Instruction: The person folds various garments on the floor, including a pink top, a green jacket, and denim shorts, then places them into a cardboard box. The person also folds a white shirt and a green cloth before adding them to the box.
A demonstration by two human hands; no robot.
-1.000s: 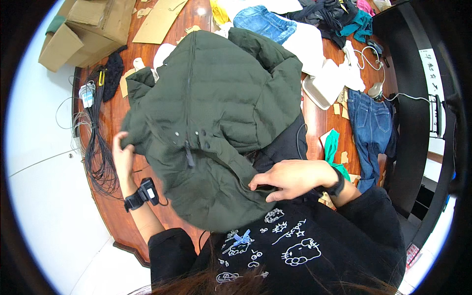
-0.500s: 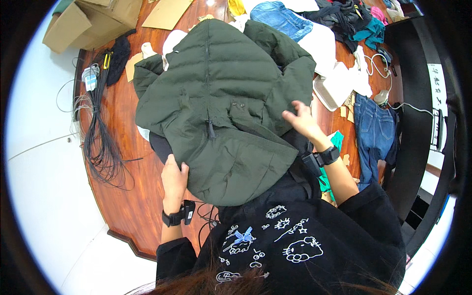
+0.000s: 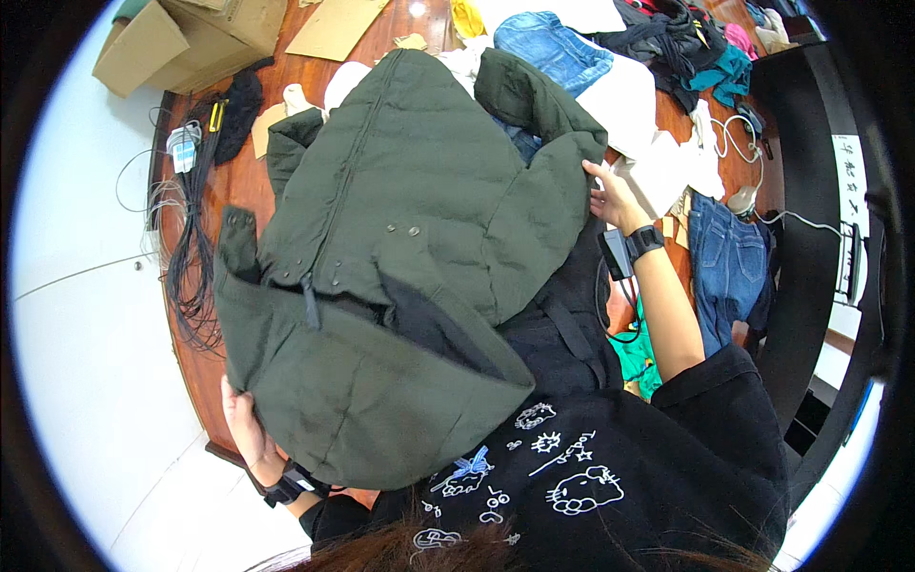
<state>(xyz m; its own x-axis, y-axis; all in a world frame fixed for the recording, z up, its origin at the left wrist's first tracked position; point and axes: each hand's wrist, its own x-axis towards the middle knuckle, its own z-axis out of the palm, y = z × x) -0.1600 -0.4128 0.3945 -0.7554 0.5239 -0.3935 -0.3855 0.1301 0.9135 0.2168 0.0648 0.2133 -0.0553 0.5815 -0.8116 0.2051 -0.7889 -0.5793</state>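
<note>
A dark green padded jacket lies spread before me, its zip running up the front and its hood toward my body. My left hand is closed on the hood's left edge, thumb on top and the other fingers hidden beneath the cloth. At the jacket's right side, my right hand pinches the edge by the sleeve between thumb and fingers. Between the jacket and my shirt shows black cloth with a strap. Each wrist wears a black band with a small device.
On the reddish wooden table, black cables lie at left, with a cardboard box beyond. Light blue jeans and a heap of dark clothes are at the back. Dark blue jeans and green cloth lie at right.
My left hand has moved left and nearer to me, drawing the hood along and spreading it. My right hand has gone from open above the jacket to gripping its right edge.
</note>
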